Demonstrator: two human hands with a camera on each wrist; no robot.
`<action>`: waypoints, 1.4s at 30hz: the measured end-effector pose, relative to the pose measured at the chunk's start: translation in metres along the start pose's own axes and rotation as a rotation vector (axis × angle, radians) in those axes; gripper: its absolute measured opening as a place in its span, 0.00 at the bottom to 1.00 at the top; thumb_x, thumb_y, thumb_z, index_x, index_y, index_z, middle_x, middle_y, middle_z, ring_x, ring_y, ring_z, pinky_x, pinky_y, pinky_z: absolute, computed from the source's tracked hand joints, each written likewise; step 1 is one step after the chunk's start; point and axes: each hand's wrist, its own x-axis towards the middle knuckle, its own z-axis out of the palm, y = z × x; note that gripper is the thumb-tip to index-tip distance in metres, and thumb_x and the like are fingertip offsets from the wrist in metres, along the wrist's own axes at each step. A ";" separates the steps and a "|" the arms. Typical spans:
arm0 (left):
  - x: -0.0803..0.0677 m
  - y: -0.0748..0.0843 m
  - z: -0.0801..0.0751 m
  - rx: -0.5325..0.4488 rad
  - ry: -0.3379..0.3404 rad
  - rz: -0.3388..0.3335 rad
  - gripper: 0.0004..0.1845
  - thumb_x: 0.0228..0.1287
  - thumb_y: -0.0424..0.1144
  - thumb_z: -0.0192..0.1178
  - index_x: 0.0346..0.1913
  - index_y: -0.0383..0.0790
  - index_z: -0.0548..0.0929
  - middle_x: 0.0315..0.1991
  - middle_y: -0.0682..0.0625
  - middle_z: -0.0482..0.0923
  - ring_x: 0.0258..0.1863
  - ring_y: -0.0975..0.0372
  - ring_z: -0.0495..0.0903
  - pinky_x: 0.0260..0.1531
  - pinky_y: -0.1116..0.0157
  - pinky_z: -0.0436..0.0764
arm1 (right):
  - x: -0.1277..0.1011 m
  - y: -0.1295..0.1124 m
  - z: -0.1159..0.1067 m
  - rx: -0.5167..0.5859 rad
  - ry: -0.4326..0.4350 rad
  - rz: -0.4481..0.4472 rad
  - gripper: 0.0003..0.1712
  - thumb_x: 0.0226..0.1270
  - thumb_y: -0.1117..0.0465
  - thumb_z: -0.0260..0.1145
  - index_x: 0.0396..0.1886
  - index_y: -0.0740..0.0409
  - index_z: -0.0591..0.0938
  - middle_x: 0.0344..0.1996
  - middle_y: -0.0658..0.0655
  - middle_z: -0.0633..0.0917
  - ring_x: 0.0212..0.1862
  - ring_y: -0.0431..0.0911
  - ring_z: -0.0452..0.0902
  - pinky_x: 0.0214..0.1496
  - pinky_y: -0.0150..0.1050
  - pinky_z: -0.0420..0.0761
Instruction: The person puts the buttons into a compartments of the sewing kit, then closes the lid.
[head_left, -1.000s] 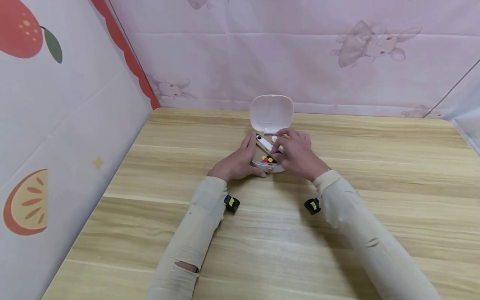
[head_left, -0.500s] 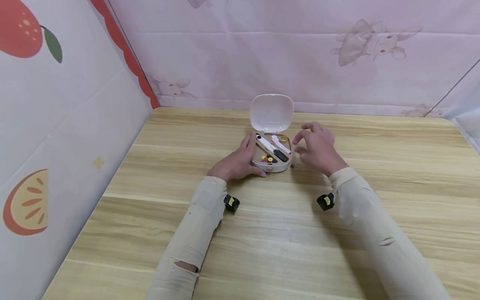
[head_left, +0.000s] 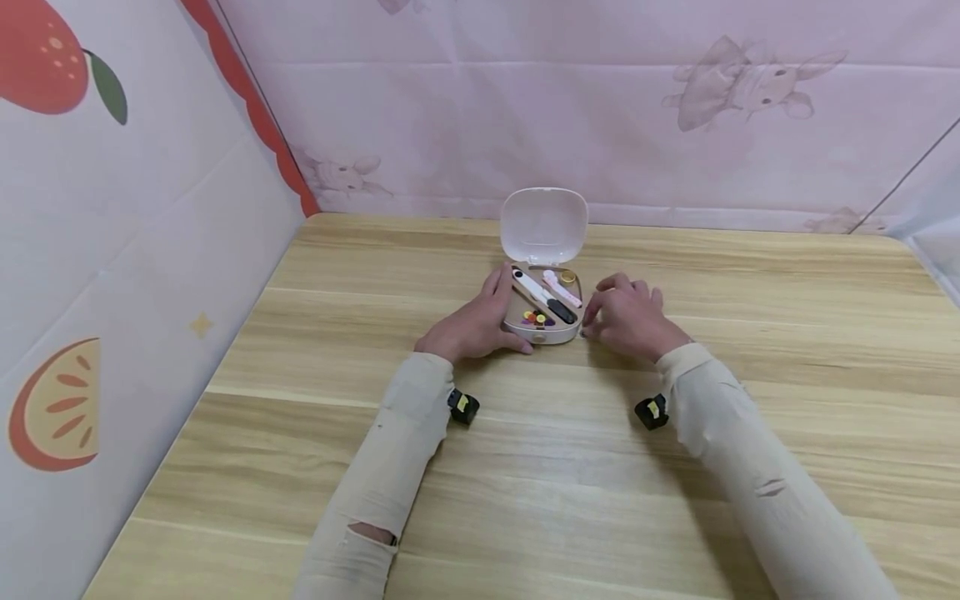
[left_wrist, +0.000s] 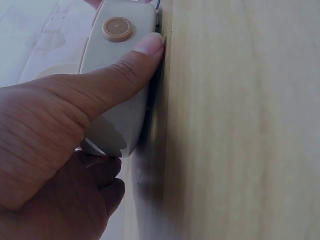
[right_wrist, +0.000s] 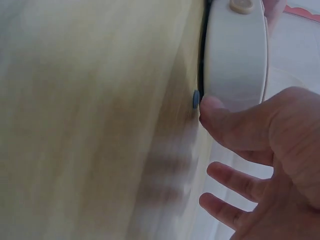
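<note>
A small beige case stands on the wooden table with its white lid raised. Inside lie a white tool, a black piece, a pink piece, a gold cap and several coloured bits. My left hand grips the case's left side, its thumb against the front wall of the case. My right hand rests on the table by the right side of the case. Its thumb touches the wall beside a tiny blue disc.
A wall with fruit prints closes the left side and a pink cloth wall the back. Bare wood stretches to the right and in front of the case. Small black cameras sit on both wrists.
My right hand left the inside of the case, swung out to the right, then came down onto the table by the case's right side. The left hand and the case stayed still.
</note>
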 end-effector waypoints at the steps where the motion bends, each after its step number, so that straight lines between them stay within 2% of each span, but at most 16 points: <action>1: 0.000 0.000 0.000 -0.001 -0.001 -0.001 0.68 0.61 0.47 0.73 0.80 0.39 0.25 0.82 0.44 0.26 0.80 0.56 0.37 0.76 0.61 0.49 | 0.000 0.000 0.001 -0.002 -0.003 -0.002 0.04 0.64 0.60 0.72 0.35 0.55 0.89 0.67 0.70 0.69 0.65 0.72 0.59 0.61 0.68 0.55; 5: 0.000 0.000 0.001 -0.010 -0.004 -0.005 0.68 0.61 0.47 0.73 0.80 0.39 0.24 0.82 0.44 0.25 0.80 0.56 0.37 0.76 0.61 0.49 | 0.000 -0.001 0.003 -0.007 -0.005 0.003 0.05 0.64 0.58 0.74 0.34 0.54 0.89 0.67 0.70 0.70 0.65 0.71 0.60 0.61 0.67 0.55; 21: 0.000 0.001 0.000 -0.006 -0.001 0.003 0.67 0.61 0.47 0.73 0.80 0.38 0.26 0.82 0.43 0.26 0.80 0.56 0.37 0.76 0.61 0.50 | -0.002 0.006 0.002 -0.020 0.018 0.034 0.02 0.63 0.65 0.71 0.33 0.56 0.89 0.63 0.67 0.73 0.65 0.71 0.59 0.63 0.73 0.48; 28: 0.001 0.000 0.001 -0.006 -0.003 -0.003 0.67 0.61 0.47 0.73 0.80 0.39 0.26 0.82 0.44 0.26 0.80 0.56 0.38 0.76 0.60 0.50 | -0.002 0.006 0.002 -0.032 0.027 0.026 0.01 0.61 0.65 0.72 0.31 0.58 0.88 0.63 0.67 0.73 0.67 0.73 0.56 0.67 0.76 0.41; 36: 0.001 0.001 0.001 -0.003 -0.001 -0.006 0.67 0.61 0.46 0.73 0.80 0.39 0.26 0.82 0.44 0.26 0.80 0.56 0.38 0.76 0.60 0.50 | -0.002 0.007 0.001 -0.046 0.020 0.019 0.06 0.61 0.70 0.66 0.32 0.58 0.87 0.63 0.68 0.72 0.67 0.73 0.56 0.67 0.77 0.38; 42: 0.001 0.002 0.000 -0.009 -0.008 -0.014 0.67 0.61 0.47 0.73 0.80 0.39 0.25 0.82 0.45 0.25 0.80 0.56 0.37 0.76 0.60 0.49 | -0.001 0.007 0.001 -0.066 0.001 0.007 0.08 0.61 0.70 0.62 0.34 0.58 0.86 0.65 0.68 0.71 0.67 0.73 0.57 0.67 0.76 0.40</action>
